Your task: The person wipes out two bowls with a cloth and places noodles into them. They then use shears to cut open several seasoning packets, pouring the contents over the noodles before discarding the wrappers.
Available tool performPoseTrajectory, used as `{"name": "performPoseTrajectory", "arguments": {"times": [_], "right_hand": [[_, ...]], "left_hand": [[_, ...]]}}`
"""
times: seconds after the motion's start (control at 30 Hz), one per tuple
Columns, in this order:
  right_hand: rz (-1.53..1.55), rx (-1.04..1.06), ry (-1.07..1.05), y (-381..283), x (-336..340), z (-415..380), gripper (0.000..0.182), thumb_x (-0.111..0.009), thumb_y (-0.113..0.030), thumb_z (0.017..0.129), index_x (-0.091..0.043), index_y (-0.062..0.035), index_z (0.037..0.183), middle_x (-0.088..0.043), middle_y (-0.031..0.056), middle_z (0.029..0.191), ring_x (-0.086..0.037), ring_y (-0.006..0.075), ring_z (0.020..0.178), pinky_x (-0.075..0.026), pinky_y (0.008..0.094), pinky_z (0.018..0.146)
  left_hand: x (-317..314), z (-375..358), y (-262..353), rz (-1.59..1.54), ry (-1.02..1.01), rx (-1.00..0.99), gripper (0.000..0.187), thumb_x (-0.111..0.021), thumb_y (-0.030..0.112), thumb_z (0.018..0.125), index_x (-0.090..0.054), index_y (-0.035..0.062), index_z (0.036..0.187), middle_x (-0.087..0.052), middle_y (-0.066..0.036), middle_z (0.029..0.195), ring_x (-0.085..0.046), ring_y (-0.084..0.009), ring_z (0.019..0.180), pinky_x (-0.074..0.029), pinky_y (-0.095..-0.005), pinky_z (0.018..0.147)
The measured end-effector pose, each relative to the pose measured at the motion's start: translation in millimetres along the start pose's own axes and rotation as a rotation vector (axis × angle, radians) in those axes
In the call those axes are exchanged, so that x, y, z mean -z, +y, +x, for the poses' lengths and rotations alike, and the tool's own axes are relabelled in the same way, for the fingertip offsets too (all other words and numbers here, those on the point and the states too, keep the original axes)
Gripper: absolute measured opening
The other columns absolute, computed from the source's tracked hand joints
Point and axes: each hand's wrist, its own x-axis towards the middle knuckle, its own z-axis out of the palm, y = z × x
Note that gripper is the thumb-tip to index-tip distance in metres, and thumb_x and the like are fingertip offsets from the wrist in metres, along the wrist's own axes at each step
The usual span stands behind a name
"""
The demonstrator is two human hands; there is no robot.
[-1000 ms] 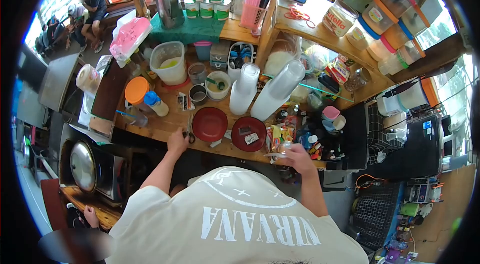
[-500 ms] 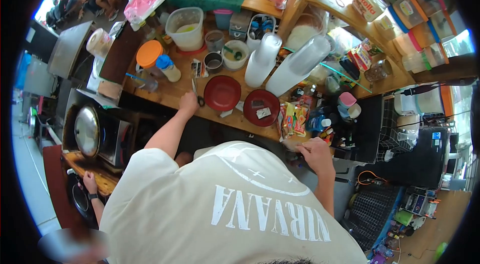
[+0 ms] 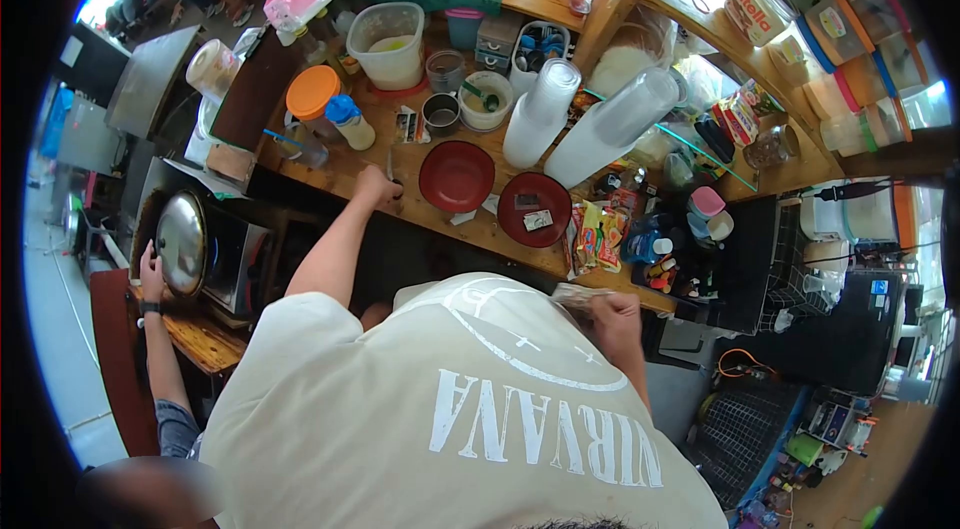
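My left hand (image 3: pixel 375 188) rests at the counter's front edge, fingers closed around a pair of scissors (image 3: pixel 390 161) whose blades point away from me. To its right sits an empty dark red bowl (image 3: pixel 457 177). A second red bowl (image 3: pixel 522 230) stands beside it with small sachets (image 3: pixel 538 220) inside. Low in front of my body, my right hand (image 3: pixel 616 317) grips a pale, flat packet (image 3: pixel 577 297), just off the counter edge. Several colourful packets (image 3: pixel 598 239) lie on the counter beyond that hand.
Stacks of clear plastic cups (image 3: pixel 541 114) stand behind the bowls. An orange-lidded jar (image 3: pixel 314 92), a blue-capped bottle (image 3: pixel 350 122) and a white tub (image 3: pixel 386 47) are at the back left. At far left, another person's hand (image 3: pixel 152 271) is by a metal lid (image 3: pixel 183 243).
My left hand has closed over the scissors' handles. My right hand has shifted slightly left and down, showing more of the packet. The other person's hand has moved up to the metal lid.
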Motion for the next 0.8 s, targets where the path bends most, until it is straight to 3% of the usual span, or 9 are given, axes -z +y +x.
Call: {"name": "performPoseTrajectory", "arguments": {"times": [0.13,0.2,0.23,0.3,0.37,0.43,0.5,0.53,0.8], "right_hand": [[0.879,0.167,-0.381,-82,-6,-15,0.022,-0.070,-0.009,0.090,-0.068,0.0038,0.072,-0.067,0.0050,0.071,-0.060,0.0104,0.065,-0.044,0.0295,0.060],[-0.603,0.115,0.106,-93,18,-11,0.024,-0.067,-0.010,0.091,-0.065,0.0034,0.071,-0.067,0.0084,0.068,-0.062,0.0193,0.063,-0.044,0.0361,0.058],[-1.159,0.493,0.152,-78,35,1,0.025,-0.063,-0.010,0.093,-0.063,0.0035,0.072,-0.065,0.0082,0.066,-0.061,0.0197,0.059,-0.044,0.0359,0.055],[-0.806,0.255,0.259,-95,26,-9,0.021,-0.064,-0.011,0.092,-0.064,0.0017,0.076,-0.061,0.0068,0.065,-0.060,0.0156,0.060,-0.043,0.0305,0.053],[0.330,0.394,0.305,-31,75,-14,0.007,-0.063,-0.006,0.090,-0.062,-0.0034,0.084,-0.062,0.0077,0.082,-0.058,0.0152,0.066,-0.050,0.0280,0.064],[0.589,0.231,-0.003,-46,65,-13,0.006,-0.061,-0.005,0.094,-0.061,-0.0024,0.089,-0.063,0.0101,0.094,-0.060,0.0150,0.072,-0.051,0.0296,0.065],[0.146,0.405,0.334,-27,69,-10,0.011,-0.061,-0.005,0.096,-0.060,-0.0015,0.085,-0.065,0.0099,0.091,-0.061,0.0166,0.073,-0.051,0.0296,0.063],[0.315,0.339,-0.034,-59,53,-15,0.015,-0.065,-0.007,0.096,-0.064,0.0014,0.083,-0.068,0.0088,0.087,-0.061,0.0133,0.073,-0.050,0.0264,0.066],[-0.791,0.474,0.121,-81,20,29,0.015,-0.077,-0.009,0.082,-0.073,0.0049,0.077,-0.067,0.0031,0.062,-0.058,0.0068,0.058,-0.045,0.0250,0.054]], "left_hand": [[55,-12,-13,-0.500,-0.326,0.188,0.015,-0.076,0.012,0.073,-0.070,-0.0013,0.078,-0.060,-0.007,0.059,-0.058,-0.0151,0.049,-0.048,-0.0304,0.045],[98,-38,0,-0.424,-0.307,0.047,0.015,-0.074,0.011,0.075,-0.071,-0.0010,0.083,-0.060,-0.006,0.061,-0.057,-0.0135,0.050,-0.047,-0.0291,0.046],[114,-52,2,-0.337,-0.298,-0.092,0.016,-0.071,0.010,0.076,-0.072,-0.0007,0.088,-0.060,-0.005,0.063,-0.055,-0.0119,0.050,-0.046,-0.0278,0.046],[126,-50,-10,-0.465,-0.256,-0.259,0.024,-0.066,0.009,0.078,-0.071,-0.0037,0.097,-0.066,-0.006,0.073,-0.058,-0.0107,0.054,-0.048,-0.0265,0.050],[152,-76,12,-0.643,-0.330,-0.337,0.034,-0.067,0.009,0.079,-0.068,-0.0023,0.111,-0.069,-0.007,0.080,-0.060,-0.0092,0.058,-0.048,-0.0248,0.052],[160,-89,25,-0.873,-0.366,-0.401,0.044,-0.069,0.008,0.079,-0.064,-0.0002,0.122,-0.071,-0.008,0.086,-0.060,-0.0079,0.058,-0.047,-0.0235,0.051],[168,-110,52,-0.954,-0.382,-0.506,0.044,-0.069,0.007,0.080,-0.063,0.0001,0.123,-0.071,-0.008,0.087,-0.059,-0.0077,0.058,-0.047,-0.0229,0.051],[169,-120,66,-1.026,-0.416,-0.617,0.044,-0.069,0.006,0.080,-0.063,0.0005,0.123,-0.072,-0.008,0.087,-0.059,-0.0075,0.059,-0.047,-0.0223,0.052],[93,-190,205,-0.729,-0.400,-0.880,0.036,-0.084,0.016,0.078,-0.067,0.0043,0.108,-0.064,0.004,0.075,-0.054,-0.0048,0.067,-0.043,-0.0231,0.061]]}}
